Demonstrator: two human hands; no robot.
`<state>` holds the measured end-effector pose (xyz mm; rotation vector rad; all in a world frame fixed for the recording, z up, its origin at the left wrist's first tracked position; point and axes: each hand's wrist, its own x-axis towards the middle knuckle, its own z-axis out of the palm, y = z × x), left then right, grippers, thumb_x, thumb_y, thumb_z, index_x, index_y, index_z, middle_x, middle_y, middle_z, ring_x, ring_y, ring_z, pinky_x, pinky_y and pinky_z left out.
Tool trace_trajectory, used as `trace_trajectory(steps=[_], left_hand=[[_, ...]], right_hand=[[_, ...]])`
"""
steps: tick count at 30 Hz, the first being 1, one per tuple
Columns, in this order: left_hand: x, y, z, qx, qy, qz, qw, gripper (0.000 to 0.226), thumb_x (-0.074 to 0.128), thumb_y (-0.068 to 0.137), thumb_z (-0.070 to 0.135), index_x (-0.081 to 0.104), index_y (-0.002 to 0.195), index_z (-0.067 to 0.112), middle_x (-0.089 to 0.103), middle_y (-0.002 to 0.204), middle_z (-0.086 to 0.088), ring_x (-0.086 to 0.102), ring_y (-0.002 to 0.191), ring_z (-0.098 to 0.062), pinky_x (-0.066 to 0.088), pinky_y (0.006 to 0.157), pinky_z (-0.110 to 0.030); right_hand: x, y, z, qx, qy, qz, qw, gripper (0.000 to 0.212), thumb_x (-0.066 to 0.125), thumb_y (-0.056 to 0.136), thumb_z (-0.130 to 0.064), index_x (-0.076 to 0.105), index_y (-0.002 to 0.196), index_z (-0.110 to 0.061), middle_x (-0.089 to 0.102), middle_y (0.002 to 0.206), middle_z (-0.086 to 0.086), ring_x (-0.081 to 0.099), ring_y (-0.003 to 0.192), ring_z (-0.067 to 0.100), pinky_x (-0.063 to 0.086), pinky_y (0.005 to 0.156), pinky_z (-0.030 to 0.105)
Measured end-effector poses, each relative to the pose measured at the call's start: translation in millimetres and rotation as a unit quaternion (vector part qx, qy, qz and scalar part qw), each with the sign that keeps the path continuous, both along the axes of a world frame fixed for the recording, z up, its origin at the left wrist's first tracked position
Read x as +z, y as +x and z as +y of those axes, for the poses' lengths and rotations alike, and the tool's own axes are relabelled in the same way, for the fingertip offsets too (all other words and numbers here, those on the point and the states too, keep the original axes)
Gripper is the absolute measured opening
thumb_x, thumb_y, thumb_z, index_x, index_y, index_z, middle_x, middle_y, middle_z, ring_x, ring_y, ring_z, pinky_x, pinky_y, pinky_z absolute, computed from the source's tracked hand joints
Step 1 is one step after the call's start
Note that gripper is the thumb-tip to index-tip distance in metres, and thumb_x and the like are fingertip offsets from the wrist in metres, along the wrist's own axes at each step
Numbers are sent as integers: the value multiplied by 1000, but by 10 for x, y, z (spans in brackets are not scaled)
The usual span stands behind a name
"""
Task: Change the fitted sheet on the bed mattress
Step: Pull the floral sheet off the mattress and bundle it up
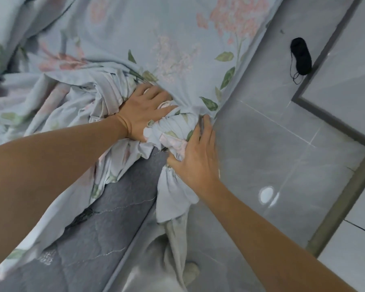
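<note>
The floral fitted sheet [171, 51] is lying bunched over the mattress [105, 228] corner, its elastic hem gathering at the frame's centre while grey quilting is showing toward 7 o'clock. The left hand [143, 110] is pressing spread fingers into the folds; the right hand [195, 157], at 4 o'clock from it, is curling round the gathered hem. Judging by this, a corner is being worked; which way, I cannot tell. Next, both hands need a firm hold for pulling the hem across that corner. Tiled floor [272, 144] is lying at 3 o'clock.
</note>
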<state>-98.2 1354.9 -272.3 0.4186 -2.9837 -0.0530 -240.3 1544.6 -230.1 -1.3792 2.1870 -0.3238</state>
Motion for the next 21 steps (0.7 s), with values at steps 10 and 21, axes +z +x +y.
trace_trajectory(steps=[10, 21], left_hand=[[73, -22, 38, 0, 80, -42, 996, 71, 62, 81, 65, 61, 134, 17, 63, 123, -18, 56, 107, -36, 41, 97, -52], [437, 156, 239, 109, 136, -108, 979, 84, 56, 81, 49, 41, 159, 26, 50, 151, -20, 45, 139, -39, 20, 126, -55]], right_hand=[[252, -173, -206, 51, 53, 12, 997, 137, 93, 63, -57, 6, 158, -11, 27, 161, 24, 36, 147, 41, 42, 118, 52], [442, -447, -422, 212, 29, 122, 969, 121, 70, 71, -72, 27, 158, 1, 40, 156, 20, 44, 139, 38, 44, 110, 49]])
